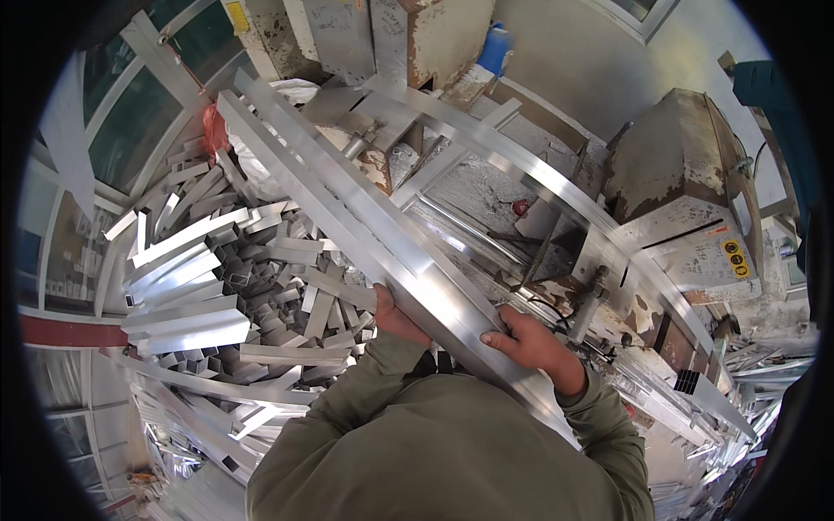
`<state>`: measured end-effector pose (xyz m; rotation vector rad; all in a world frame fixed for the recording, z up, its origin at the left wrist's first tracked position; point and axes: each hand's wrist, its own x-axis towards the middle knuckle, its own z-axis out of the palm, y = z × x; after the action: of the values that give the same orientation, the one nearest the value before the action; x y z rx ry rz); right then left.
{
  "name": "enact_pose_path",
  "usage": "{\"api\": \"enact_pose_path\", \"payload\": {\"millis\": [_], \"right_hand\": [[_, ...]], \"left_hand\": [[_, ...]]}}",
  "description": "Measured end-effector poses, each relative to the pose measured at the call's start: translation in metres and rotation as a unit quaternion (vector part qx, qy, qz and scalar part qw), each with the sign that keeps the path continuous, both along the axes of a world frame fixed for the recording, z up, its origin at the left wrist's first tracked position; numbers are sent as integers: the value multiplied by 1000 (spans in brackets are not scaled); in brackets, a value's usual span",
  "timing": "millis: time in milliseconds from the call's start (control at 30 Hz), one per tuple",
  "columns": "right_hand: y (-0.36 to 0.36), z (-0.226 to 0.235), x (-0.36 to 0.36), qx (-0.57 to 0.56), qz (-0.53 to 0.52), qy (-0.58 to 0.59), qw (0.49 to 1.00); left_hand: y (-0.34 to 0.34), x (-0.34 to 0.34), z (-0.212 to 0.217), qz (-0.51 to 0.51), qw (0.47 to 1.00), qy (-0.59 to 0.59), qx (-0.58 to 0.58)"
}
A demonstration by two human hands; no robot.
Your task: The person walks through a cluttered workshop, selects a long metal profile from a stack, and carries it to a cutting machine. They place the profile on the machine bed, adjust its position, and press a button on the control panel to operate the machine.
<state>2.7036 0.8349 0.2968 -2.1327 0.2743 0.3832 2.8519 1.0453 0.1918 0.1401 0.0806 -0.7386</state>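
Note:
Two long silver aluminium profiles lie side by side in front of my body, slanting from the far left to the near right. The nearer profile [306, 184] has my left hand [399, 318] closed on its left edge, thumb up against the side and the other fingers mostly hidden beneath. From the right, my right hand [526, 342] grips the farther profile [375, 193], its thumb over the upper face. Between the hands the two bars touch or nearly touch; towards their far ends a narrow gap shows. The near ends pass beside my right forearm.
On the left is a large heap of short aluminium offcuts [287, 291]. A workbench with a long metal rail [521, 165] stretches across the right. Beyond it stands a worn metal machine housing [673, 174] with a yellow warning label. A blue container [495, 49] stands by the back wall.

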Motion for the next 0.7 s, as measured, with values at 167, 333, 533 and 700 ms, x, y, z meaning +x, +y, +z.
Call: {"api": "enact_pose_path", "payload": {"millis": [167,333,533,700], "right_hand": [[23,-23,24,57,-9,-56,997],[34,-46,41,26,17,2,1000],[62,-32,44,-32,4,-30,999],[59,-29,53,-18,29,-64,997]], "left_hand": [[2,14,23,18,999,-43,-5],[10,10,19,63,997,1,40],[34,11,17,74,992,-49,90],[45,10,-17,123,982,-40,140]]}}
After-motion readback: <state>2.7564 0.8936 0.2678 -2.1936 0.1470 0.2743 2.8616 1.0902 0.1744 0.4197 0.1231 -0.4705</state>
